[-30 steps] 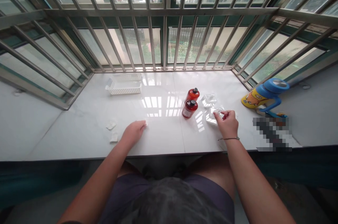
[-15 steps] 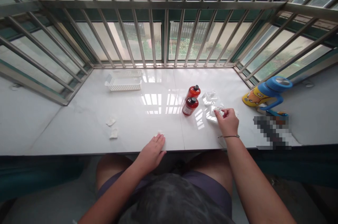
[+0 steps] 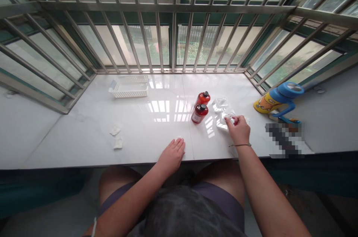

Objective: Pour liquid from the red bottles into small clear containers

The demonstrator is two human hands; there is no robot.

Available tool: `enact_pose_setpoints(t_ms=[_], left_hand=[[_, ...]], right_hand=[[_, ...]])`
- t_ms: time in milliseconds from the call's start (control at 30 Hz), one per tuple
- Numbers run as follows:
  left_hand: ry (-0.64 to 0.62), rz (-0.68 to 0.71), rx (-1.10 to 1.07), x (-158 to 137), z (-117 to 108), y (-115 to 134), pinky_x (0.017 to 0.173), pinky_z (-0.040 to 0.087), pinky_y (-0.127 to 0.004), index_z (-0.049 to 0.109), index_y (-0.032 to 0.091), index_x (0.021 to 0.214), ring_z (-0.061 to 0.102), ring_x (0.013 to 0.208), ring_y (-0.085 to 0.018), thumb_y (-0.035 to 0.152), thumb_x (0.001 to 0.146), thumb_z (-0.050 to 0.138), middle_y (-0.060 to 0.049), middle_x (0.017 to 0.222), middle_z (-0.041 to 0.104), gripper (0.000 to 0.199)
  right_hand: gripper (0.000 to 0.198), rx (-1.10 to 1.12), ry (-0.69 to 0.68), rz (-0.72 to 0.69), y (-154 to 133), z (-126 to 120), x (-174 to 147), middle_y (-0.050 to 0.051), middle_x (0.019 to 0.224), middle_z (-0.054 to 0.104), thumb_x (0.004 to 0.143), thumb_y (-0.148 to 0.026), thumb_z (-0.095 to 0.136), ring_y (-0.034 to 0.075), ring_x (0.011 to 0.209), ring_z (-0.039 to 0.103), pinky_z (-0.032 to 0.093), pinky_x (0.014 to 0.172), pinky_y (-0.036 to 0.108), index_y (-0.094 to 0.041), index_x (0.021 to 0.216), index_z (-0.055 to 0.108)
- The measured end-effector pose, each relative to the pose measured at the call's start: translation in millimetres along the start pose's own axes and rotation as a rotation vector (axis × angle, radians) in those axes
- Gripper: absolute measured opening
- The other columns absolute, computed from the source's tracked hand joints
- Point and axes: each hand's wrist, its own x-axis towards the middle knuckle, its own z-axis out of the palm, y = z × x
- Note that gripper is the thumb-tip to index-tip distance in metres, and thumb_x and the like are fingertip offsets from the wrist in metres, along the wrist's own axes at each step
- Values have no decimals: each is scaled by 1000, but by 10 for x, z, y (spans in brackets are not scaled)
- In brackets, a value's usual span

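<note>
- White, glossy countertop (image 3: 84,136) runs up to barred windows (image 3: 165,8), with light from outside mirrored in streaks across it.
- Nearest my right hand (image 3: 231,120) is a clear container (image 3: 222,122), just beside the fingertips and to their left; thumb and forefinger are bent toward each other at its right side.
- Because it is so transparent and my fingers cover part of it, I cannot tell whether I am pinching its wall or only touching it, nor which way its long axis runs.
- My left hand (image 3: 172,156) is laid palm down near the front edge, well apart from that container, fingers straight and pressed together; the right is clearly the nearer of the two.
- Something white (image 3: 177,138) seems to peek out at my left fingertips, too little showing to name.
- Just behind the first container sits a second clear box (image 3: 220,104).
- Left of both, two red bottles with black caps stand close together, the front bottle (image 3: 199,114) partly hiding the rear bottle (image 3: 203,98).
- Farther left lie two white pieces, an upper piece (image 3: 115,130) and a lower piece (image 3: 118,143), with a white basket (image 3: 130,92) behind them.
- Far right are a yellow-and-blue flask (image 3: 267,102) and a pixelated patch (image 3: 285,141).
</note>
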Motion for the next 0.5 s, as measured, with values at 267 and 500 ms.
enact_pose_setpoints(t_ms=[267,500], left_hand=[[68,-477,132,-52,-357,-1035,127,37,-58,63,8,144,53,150,-38,20,106,38,-26,154,61,48],[149,-828,210,-108,-969,-2142,114,46,-59,66,8,116,60,133,-40,18,103,40,-28,128,70,31]], right_hand=[[43,8,4,-2,32,21,3,-2,77,56,87,-65,67,20,73,55,41,73,34,-27,83,48],[44,22,2,-2,42,38,2,-2,78,57,87,-65,67,21,73,55,40,72,34,-27,82,48]])
